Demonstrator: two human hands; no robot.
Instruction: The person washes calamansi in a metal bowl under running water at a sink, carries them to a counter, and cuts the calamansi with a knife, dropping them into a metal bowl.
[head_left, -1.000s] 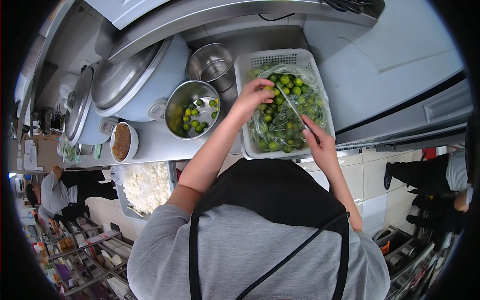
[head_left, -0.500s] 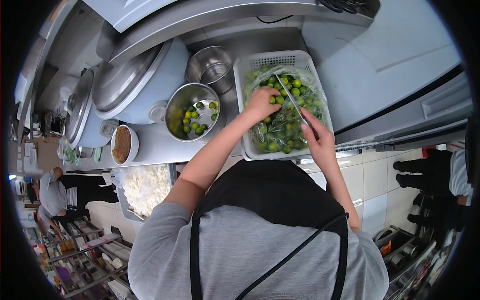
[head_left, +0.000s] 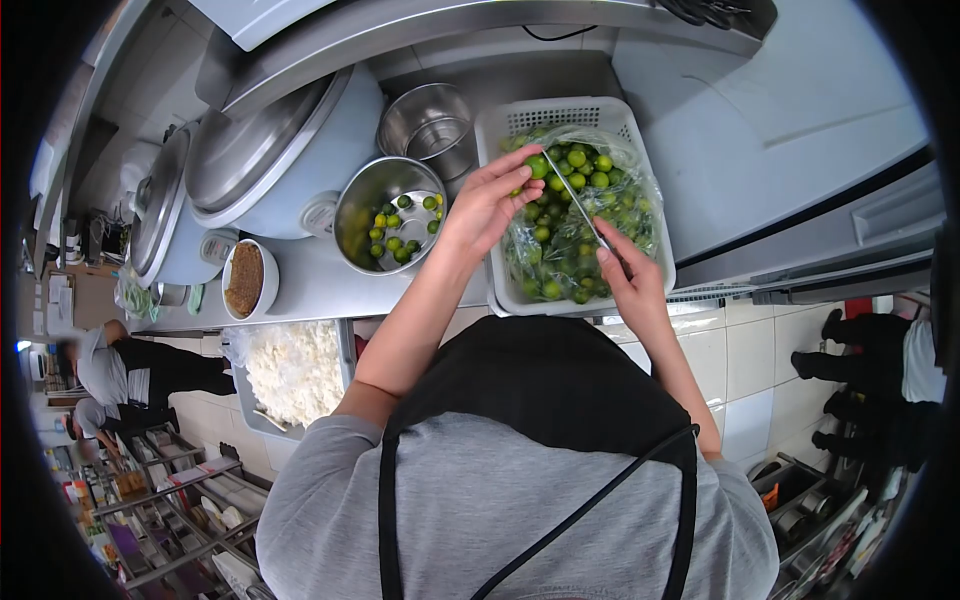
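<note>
My left hand (head_left: pixel 482 208) pinches a small green lime (head_left: pixel 537 167) between its fingers, above a white perforated basket (head_left: pixel 487 130). In my right hand (head_left: pixel 634 276) is a knife (head_left: pixel 574 197); its blade points up and left, with the tip by the pinched lime. Whether the blade touches the fruit I cannot tell. Below both hands, a clear plastic bag (head_left: pixel 645 205) full of limes (head_left: pixel 577 158) lines the basket. Left of my left forearm stands a steel pot (head_left: pixel 352 225) with several green and yellowish limes (head_left: pixel 394 243) on its bottom.
Another steel pot (head_left: pixel 412 112) stands behind the first. Large lidded containers (head_left: pixel 265 150) and a white bowl of brown granules (head_left: pixel 244 280) are to the left. A tray of white shredded food (head_left: pixel 295 375) sits below the counter edge. Other people stand far left and far right.
My left hand has risen out of the limes and moved left, bringing one up beside the knife tip. My right hand still holds the knife, at nearly the same spot.
</note>
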